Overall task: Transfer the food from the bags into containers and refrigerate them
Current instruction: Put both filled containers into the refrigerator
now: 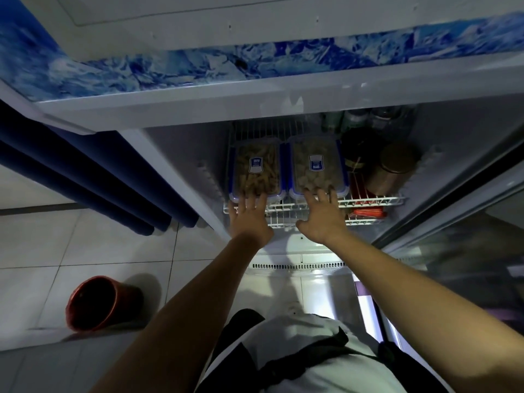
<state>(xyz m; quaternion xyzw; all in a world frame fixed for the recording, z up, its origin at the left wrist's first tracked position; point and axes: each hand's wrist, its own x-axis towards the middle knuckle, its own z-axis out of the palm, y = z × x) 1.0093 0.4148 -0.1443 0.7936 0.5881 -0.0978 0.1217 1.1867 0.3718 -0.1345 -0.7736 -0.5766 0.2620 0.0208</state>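
- Dim light fell on a tiled floor [85, 251] where a red bucket [96, 302] lay tipped beside the open fridge [181, 109].
- Inside, a white wire shelf [368, 201] carried two clear boxes with blue rims, side by side and lidded.
- Left box [256, 168] held pale stick-like food; right box [317, 165] held rounder pieces, though the gloom made the food hard to name.
- Left hand [249, 219] was spread flat, fingertips against the left box's front edge, gripping nothing.
- Right hand [320, 218] was likewise open, fingers touching the right box's front edge.
- Two dark jars [394, 165] stood just beside the right box, with red packets [368, 212] lower down.
- Judged from this, both boxes sat near the shelf's front lip, so a weak push might leave them overhanging.
- Pushing the right box askew could knock the jars.
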